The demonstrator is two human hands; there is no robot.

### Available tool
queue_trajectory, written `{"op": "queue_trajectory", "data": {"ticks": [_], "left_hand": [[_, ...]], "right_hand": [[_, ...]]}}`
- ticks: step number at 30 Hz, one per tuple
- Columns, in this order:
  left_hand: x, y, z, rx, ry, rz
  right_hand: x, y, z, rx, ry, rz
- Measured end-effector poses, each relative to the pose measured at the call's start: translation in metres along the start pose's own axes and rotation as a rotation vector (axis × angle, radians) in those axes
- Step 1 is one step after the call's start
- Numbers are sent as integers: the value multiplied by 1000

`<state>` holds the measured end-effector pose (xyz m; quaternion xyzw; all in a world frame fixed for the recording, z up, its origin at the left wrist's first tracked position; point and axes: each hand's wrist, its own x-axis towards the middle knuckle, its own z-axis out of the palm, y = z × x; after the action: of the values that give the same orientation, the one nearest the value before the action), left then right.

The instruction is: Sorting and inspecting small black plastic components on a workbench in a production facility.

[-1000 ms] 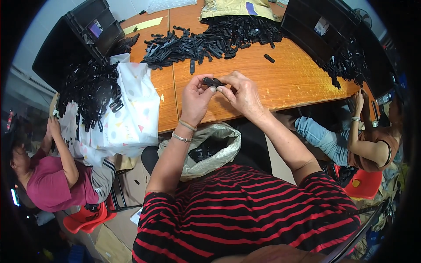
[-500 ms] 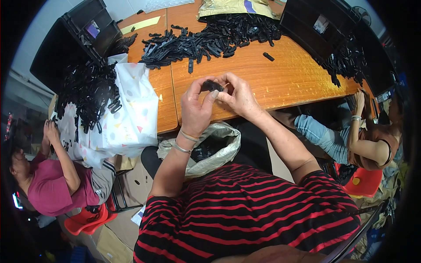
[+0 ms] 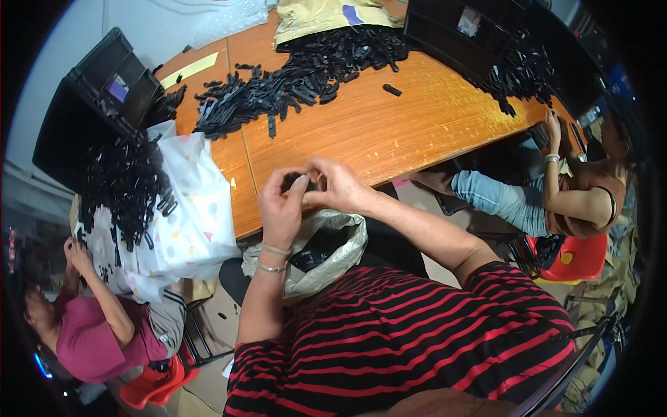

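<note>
Over the near edge of the wooden table (image 3: 417, 132), the left hand (image 3: 281, 212) and the right hand (image 3: 340, 187) meet around a small black part (image 3: 295, 182). Both sets of fingers are closed on it, pinching it from each side. It looks like the two hands are fitting or pressing the part together. A light bag (image 3: 326, 250) sits open just below. Next, the fingers likely need a firm, even squeeze. A big pile of black parts (image 3: 292, 87) lies near the far edge.

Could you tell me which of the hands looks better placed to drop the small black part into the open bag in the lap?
Probably left: the left hand sits directly above the bag, sharing the black part with the right hand.
</note>
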<state>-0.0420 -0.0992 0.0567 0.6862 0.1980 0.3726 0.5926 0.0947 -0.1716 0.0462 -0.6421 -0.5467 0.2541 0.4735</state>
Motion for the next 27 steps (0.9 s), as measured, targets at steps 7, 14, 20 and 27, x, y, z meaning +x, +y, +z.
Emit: {"op": "queue_trajectory", "data": {"ticks": [7, 14, 20, 27], "left_hand": [[-59, -13, -29, 630, -221, -24], [-26, -22, -28, 700, -29, 142], [97, -67, -48, 915, 193, 228], [144, -100, -43, 1217, 220, 112]], "right_hand": [[33, 36, -81, -214, 64, 91], [93, 118, -176, -895, 377, 415], [113, 125, -170, -983, 255, 486], [99, 119, -179, -906, 116, 367]]}}
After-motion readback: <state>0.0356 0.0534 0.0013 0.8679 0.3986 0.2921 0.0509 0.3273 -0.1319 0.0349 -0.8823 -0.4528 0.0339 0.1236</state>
